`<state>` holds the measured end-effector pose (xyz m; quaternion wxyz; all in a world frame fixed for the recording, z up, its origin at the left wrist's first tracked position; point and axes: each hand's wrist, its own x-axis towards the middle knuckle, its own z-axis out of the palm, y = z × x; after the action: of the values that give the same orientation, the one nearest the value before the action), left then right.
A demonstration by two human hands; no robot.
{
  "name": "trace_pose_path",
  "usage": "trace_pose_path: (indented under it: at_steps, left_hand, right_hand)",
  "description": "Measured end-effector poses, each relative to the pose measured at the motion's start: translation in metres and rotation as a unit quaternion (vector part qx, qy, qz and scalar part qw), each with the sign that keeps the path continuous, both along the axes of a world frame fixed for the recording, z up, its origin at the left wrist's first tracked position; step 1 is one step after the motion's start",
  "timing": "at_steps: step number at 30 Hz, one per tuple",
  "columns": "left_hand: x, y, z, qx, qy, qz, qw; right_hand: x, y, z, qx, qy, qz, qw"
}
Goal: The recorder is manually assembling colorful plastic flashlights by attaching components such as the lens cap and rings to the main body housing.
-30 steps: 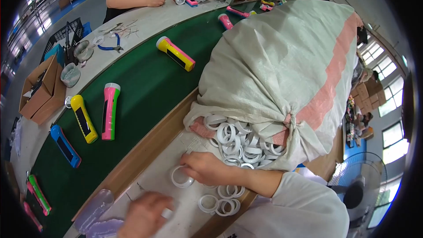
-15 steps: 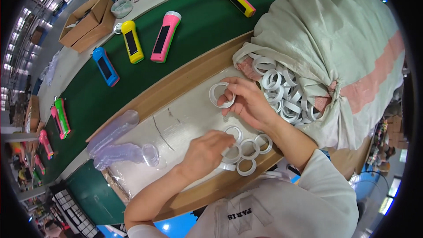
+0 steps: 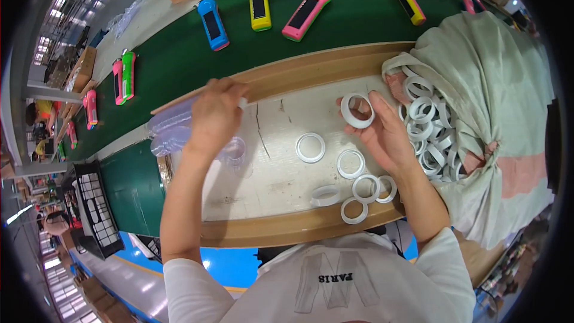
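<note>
My right hand point(image 3: 385, 134) is closed around a white plastic ring point(image 3: 357, 111), pinching it by the rim above the pale tray floor. My left hand point(image 3: 216, 116) is curled over the clear purple-tinted plastic sleeves point(image 3: 170, 121). A small white bit shows at its fingers, but what it grips is hidden. Between the hands, a flat white ring point(image 3: 310, 147) lies by itself. Several more rings point(image 3: 351, 163) sit nearer me, some touching, and one stands tilted.
A large woven sack point(image 3: 484, 72) spills many white rings point(image 3: 439, 137) at the right. Cardboard walls point(image 3: 317, 81) edge the tray. Beyond runs a green conveyor belt point(image 3: 173, 54) carrying pink, yellow and blue flashlights point(image 3: 307, 13). A black wire basket point(image 3: 95, 203) stands at the left.
My left hand has left the ring group and moved left and away, over the plastic sleeves. One ring now lies apart from the group. My right hand still holds its ring. The view has shifted.
</note>
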<state>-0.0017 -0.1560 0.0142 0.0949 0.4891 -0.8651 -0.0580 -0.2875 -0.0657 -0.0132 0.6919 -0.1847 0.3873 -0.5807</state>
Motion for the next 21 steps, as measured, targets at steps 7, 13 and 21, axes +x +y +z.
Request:
trace_pose_path:
  at_steps: [7,13,21]
  left_hand:
    - [0.029,0.002,-0.016,-0.109,-0.097,-0.067,0.987]
    - [0.020,0.013,-0.004,-0.052,-0.026,-0.034,0.998]
    - [-0.067,0.041,0.033,0.382,0.488,0.033,0.784]
  right_hand:
    - [0.004,0.004,-0.013,0.041,-0.111,0.099,0.988]
    - [0.003,0.004,-0.017,0.062,-0.118,0.095,0.987]
    - [0.041,0.005,-0.001,0.094,-0.230,0.070,0.966]
